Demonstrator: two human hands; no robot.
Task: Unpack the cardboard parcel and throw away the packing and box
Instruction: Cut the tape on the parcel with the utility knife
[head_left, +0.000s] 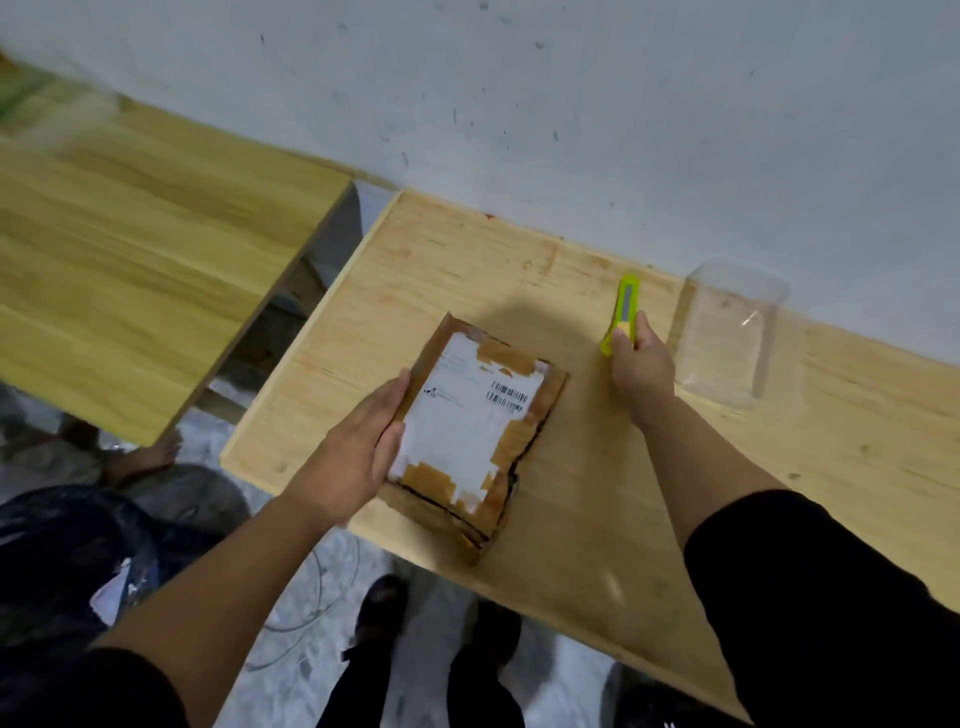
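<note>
Pale wood surface (597, 519) against a white wall (571, 104), second darker-grained surface (130, 249) to its left with a gap between. Black bag (67, 551) on the floor, lower left. Parcel (475, 431) lies flat on the pale surface near its front edge, white label up, brown tape torn in patches, right edge split. Clear plastic tub (727, 338) near the wall, right of the parcel. Left hand (358, 452) grips the parcel's left edge, thumb on the label. Right hand (641, 364) curled round a green cutter (623, 306), tip pointing toward the wall, apart from the parcel.
</note>
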